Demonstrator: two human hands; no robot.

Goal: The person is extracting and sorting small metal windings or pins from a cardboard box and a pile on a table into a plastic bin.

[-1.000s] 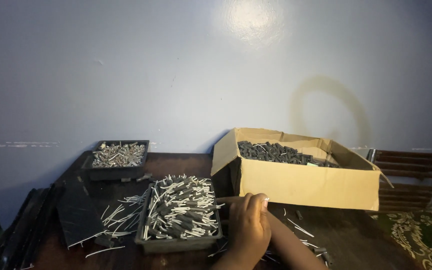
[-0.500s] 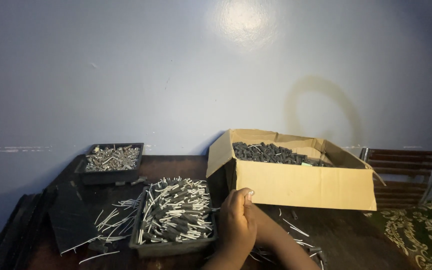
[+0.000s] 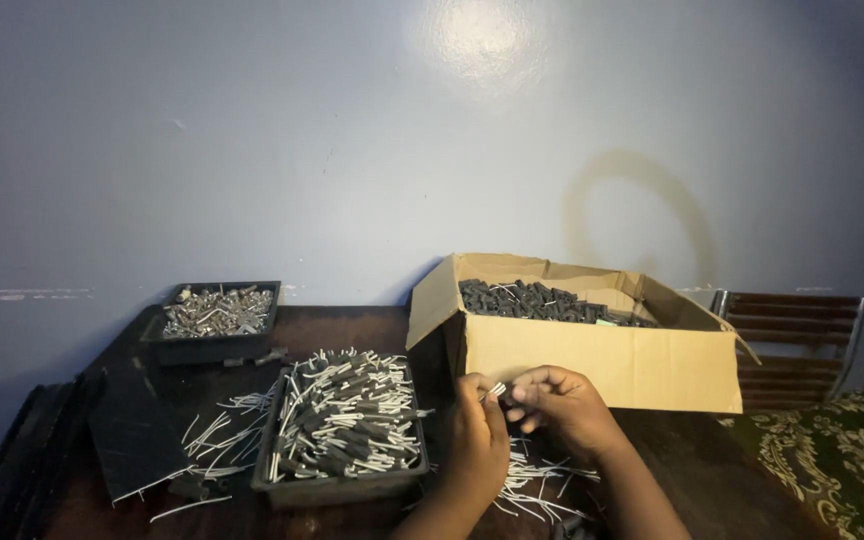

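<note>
Two hands meet just in front of the open brown cardboard box (image 3: 602,345): our left hand (image 3: 477,440) pinches a thin white pin (image 3: 495,389), our right hand (image 3: 564,408) closes on a small dark sleeve. Left of the box, a black tray of finished pin-and-sleeve pieces (image 3: 344,425) sits heaped; we judge much remains, with dark sleeves filling the box and loose pins on the dark wooden worktop (image 3: 372,325).
</note>
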